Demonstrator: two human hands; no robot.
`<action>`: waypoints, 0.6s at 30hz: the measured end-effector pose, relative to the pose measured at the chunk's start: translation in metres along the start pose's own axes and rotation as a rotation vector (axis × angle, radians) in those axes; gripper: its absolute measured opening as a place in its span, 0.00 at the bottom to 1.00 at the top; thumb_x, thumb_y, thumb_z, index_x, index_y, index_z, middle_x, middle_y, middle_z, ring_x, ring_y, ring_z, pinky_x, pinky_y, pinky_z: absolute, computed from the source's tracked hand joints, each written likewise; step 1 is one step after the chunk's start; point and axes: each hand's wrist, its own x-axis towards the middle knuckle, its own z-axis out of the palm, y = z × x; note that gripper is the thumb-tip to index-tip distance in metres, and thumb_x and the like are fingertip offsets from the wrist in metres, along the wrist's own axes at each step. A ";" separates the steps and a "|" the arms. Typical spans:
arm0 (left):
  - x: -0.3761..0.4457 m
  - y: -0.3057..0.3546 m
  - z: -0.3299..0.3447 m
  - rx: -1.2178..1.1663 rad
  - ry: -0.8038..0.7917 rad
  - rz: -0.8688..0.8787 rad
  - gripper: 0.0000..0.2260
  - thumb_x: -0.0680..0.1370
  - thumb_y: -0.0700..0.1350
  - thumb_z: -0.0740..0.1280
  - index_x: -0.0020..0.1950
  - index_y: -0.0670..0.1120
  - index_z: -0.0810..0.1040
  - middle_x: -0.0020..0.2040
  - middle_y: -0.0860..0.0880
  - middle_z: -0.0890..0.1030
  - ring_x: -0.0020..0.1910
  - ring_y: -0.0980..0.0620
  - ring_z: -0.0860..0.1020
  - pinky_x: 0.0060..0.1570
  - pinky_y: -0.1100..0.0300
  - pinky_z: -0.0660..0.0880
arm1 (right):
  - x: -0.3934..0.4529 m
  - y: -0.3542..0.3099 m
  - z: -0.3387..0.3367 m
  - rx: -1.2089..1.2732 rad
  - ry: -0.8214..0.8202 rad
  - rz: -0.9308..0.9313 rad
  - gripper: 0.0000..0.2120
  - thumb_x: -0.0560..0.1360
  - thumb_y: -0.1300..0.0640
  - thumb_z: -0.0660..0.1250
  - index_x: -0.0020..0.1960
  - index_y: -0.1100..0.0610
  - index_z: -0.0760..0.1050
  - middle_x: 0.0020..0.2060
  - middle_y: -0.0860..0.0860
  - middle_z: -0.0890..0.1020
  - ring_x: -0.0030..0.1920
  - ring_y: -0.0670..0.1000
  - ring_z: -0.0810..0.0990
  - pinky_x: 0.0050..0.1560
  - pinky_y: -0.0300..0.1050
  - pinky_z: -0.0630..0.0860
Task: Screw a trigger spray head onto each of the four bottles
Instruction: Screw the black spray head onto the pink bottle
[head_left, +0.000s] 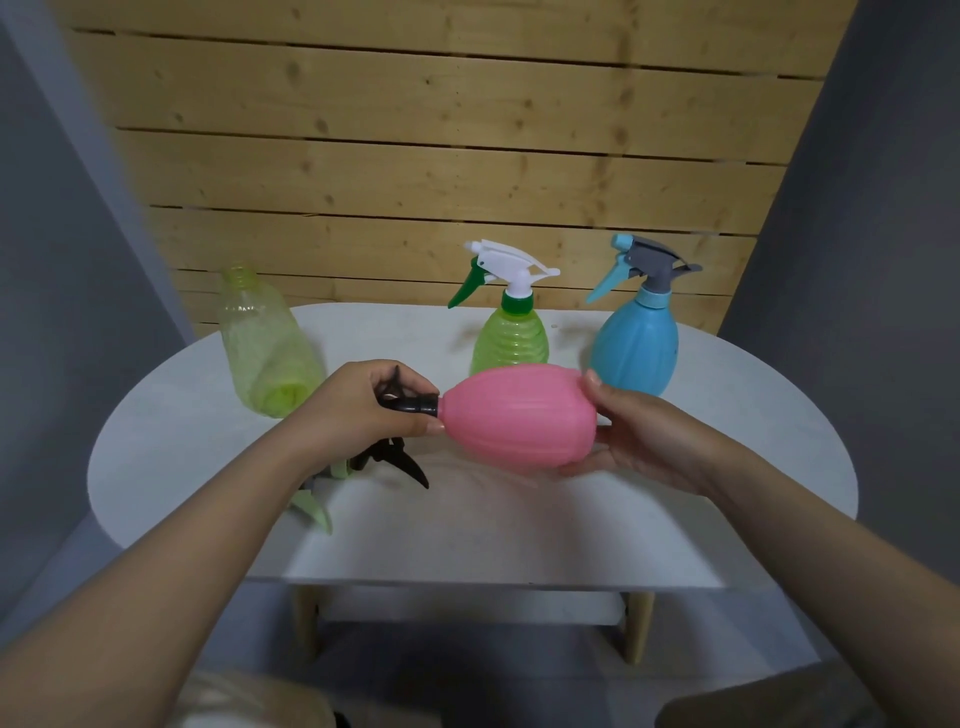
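Head view, looking down at a white rounded tabletop (727, 467) set against a wall of pale wooden planks (415, 171).

Held above the middle of the tabletop, lying on its side: a pink ribbed plastic bottle (519, 415), base toward the right edge, neck toward the left edge. Right hand (639, 436) cupped open under and around the base, thumb on top, palm below. Left hand (358, 410) closed around a black trigger spray head (410, 404) at the bottle's neck, black collar touching the pink shoulder, fingers wrapped over the head's body. Impossible to tell how far the collar is threaded on.

Below the left hand, near the left part of the tabletop's near edge: a black trigger lever (410, 465) sticking out, and beside it a pale green trigger spray head (317, 512) lying on the tabletop, partly hidden by the left forearm. Unclear whether the black lever belongs to the held head or to the lying one.

Toward the far left edge: a clear yellow-green plastic bottle (265, 343) lying tilted on its side, open neck pointing to the far edge, no head on it.

At the far edge, centre: an upright green ribbed bottle with a white and green trigger head (511, 338), just behind the pink bottle. At the far right: an upright blue ribbed bottle with a grey and blue trigger head (636, 343), close to the right thumb.
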 end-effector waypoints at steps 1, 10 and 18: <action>0.001 0.000 0.000 -0.008 0.004 -0.009 0.12 0.64 0.39 0.78 0.46 0.45 0.82 0.42 0.45 0.85 0.38 0.55 0.80 0.38 0.63 0.75 | 0.000 -0.001 -0.001 0.047 -0.034 -0.015 0.18 0.72 0.50 0.68 0.61 0.53 0.74 0.58 0.56 0.80 0.56 0.58 0.82 0.54 0.59 0.79; -0.001 -0.002 -0.003 0.007 -0.001 0.026 0.12 0.63 0.38 0.78 0.45 0.46 0.82 0.42 0.44 0.84 0.38 0.54 0.80 0.42 0.55 0.77 | -0.005 -0.005 -0.004 -0.339 -0.004 -0.016 0.27 0.70 0.38 0.62 0.63 0.54 0.72 0.44 0.64 0.85 0.41 0.59 0.85 0.41 0.48 0.82; 0.000 0.000 -0.001 0.008 -0.012 -0.010 0.12 0.64 0.38 0.78 0.45 0.45 0.82 0.42 0.44 0.84 0.34 0.58 0.78 0.34 0.65 0.75 | 0.000 -0.001 0.000 -0.173 0.031 -0.064 0.25 0.70 0.38 0.58 0.63 0.48 0.72 0.53 0.55 0.82 0.49 0.57 0.84 0.47 0.54 0.82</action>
